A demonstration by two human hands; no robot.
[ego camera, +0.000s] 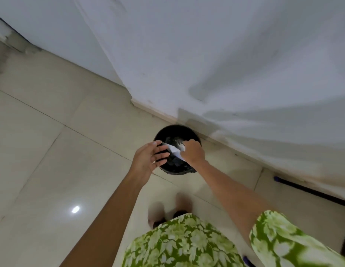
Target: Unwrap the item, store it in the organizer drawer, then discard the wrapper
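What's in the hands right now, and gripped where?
The right hand pinches a white wrapper by its right end, over the black bin. The left hand is open beside it, fingers spread, with no grip on anything.

Wrapper (white) over black bin

bin mouth open below hands; wall close behind, floor left clear

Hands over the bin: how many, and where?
2. Left hand open above the black bin, at its left rim; right hand closed on the white wrapper over its opening.
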